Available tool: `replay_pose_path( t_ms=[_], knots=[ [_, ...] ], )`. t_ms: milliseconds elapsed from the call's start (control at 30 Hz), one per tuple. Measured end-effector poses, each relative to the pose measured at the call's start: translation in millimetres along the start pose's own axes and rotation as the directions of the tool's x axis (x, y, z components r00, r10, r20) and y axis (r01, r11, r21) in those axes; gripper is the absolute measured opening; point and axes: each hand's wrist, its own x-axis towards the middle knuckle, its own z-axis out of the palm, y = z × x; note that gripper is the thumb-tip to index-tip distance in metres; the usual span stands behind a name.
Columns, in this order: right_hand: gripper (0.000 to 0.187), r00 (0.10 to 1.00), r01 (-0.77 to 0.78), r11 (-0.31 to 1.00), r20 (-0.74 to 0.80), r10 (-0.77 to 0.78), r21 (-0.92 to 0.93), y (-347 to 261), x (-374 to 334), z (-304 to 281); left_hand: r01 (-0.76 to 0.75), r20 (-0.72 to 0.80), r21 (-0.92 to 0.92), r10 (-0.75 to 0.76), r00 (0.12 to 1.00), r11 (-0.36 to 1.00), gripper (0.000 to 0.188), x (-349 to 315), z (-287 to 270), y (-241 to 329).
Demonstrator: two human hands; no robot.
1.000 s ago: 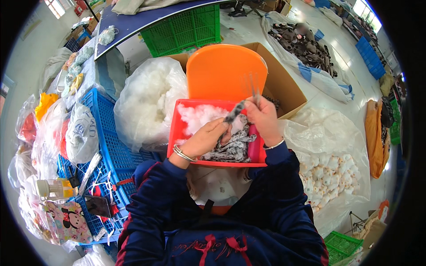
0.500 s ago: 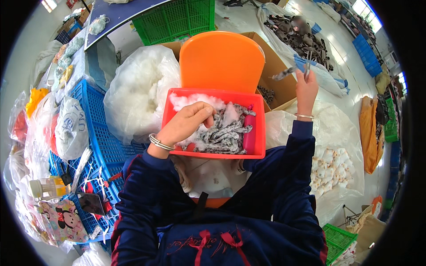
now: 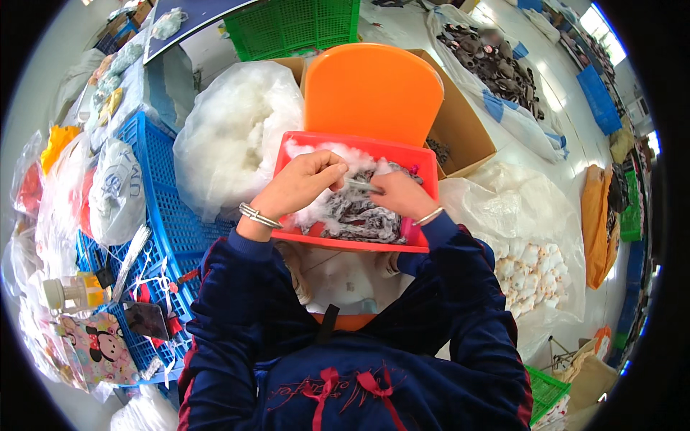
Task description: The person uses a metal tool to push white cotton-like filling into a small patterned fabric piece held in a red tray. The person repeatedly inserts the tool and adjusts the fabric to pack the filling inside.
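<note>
Both hands are over a red plastic bin that holds black-and-grey fuzzy pieces and white fluffy stuffing. My left hand has its thumb and fingers pinched together above the bin's left half; what they hold, if anything, is too small to make out. Closed around a slim metal tool like tweezers, my right hand is above the bin's right half. The tool points left, toward my left fingertips. A pink cylinder shows partly below my right hand.
Behind the bin stands an orange seat, with a clear bag of white stuffing to its left and a cardboard box to its right. Blue crates are at my left. A plastic sheet with small white pieces lies right.
My right hand has come down from beside the cardboard box to the bin, keeping the metal tool. The grey fuzzy piece near the tool is gone from there. My left hand stays pinched.
</note>
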Motion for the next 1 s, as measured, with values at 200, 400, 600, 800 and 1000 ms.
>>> replay_pose_path(
  t_ms=[200, 400, 600, 800, 1000],
  knots=[
    [0.020, 0.963, -0.265, 0.651, 0.157, 0.221, 0.711, -25, -10, -55, -0.037, 0.005, -0.054, 0.037, 0.999, 0.998, 0.024, 11, 2, -24],
    [0.018, 0.991, -0.130, 0.525, 0.094, 0.095, 0.841, -32, -15, -56, -0.030, 0.059, -0.242, 0.046, 0.997, 0.970, 0.024, 15, 32, -26],
    [0.023, 0.980, -0.199, 0.478, 0.168, 0.108, 0.855, -36, -19, -59, -0.059, -0.112, -0.276, 0.029, 0.993, 0.959, 0.017, 21, 36, -22],
    [0.017, 0.983, -0.185, 0.373, 0.166, 0.082, 0.909, -32, -22, -58, -0.103, -0.289, -0.350, -0.003, 0.957, 0.931, 0.023, 21, 23, -21],
    [0.013, 0.991, -0.060, 0.580, -0.022, 0.133, 0.813, -37, -15, -50, 0.218, 0.016, -0.093, -0.217, 0.976, 0.972, 0.029, 17, 46, -14]
  ],
)
